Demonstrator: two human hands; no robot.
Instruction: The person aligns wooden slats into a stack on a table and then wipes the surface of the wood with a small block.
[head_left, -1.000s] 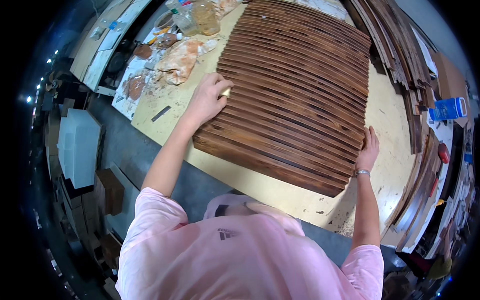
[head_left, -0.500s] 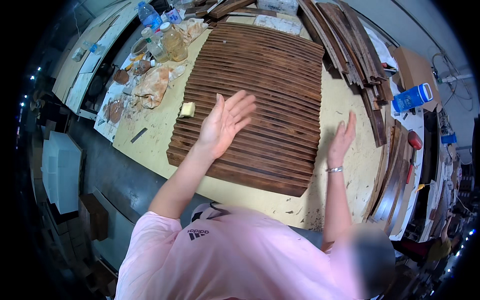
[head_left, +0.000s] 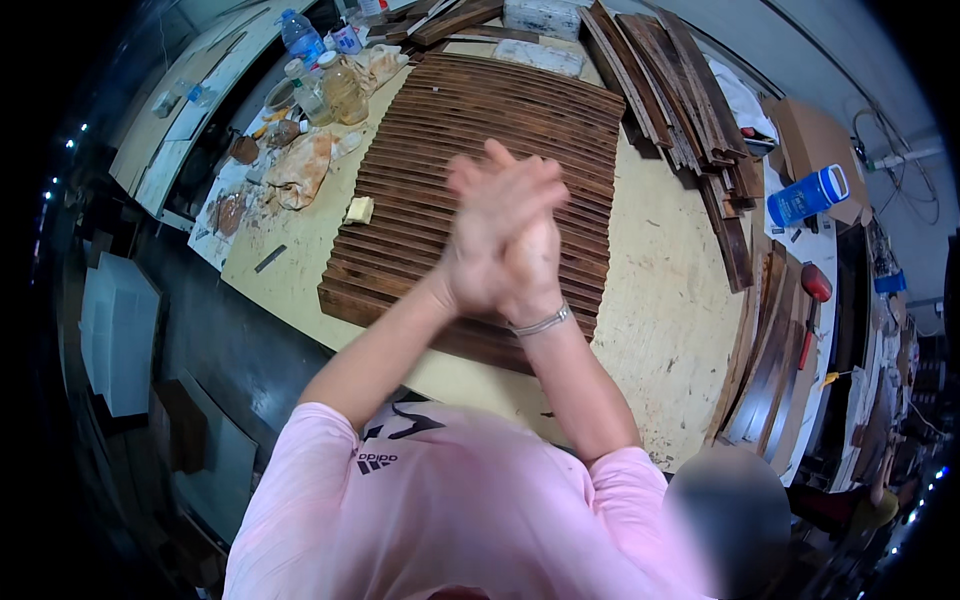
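My left hand (head_left: pixel 485 235) and my right hand (head_left: pixel 537 265) are pressed together, palm to palm and crossing at an angle. Their fingers look stretched out, though motion blurs them. No object shows between them; the touching palms are hidden. A metal bracelet (head_left: pixel 542 322) circles my right wrist. Beneath both hands lies a slatted dark brown wooden panel (head_left: pixel 480 120), its ridges running crosswise. On the panel's left edge rests a small pale yellow block (head_left: pixel 359 210), possibly a sponge, apart from my hands.
The panel lies on a pale worktable (head_left: pixel 655 330). Stacked dark wood strips (head_left: pixel 675 90) stand at the back right, near a blue container (head_left: pixel 808 196) and a red-handled tool (head_left: pixel 816 285). At the left are jars (head_left: pixel 342 92) and a stained cloth (head_left: pixel 300 170).
My hands were apart, the left over the panel and the right beyond its right edge. The right has swung left, and both now meet above the panel. The view has shifted slightly.
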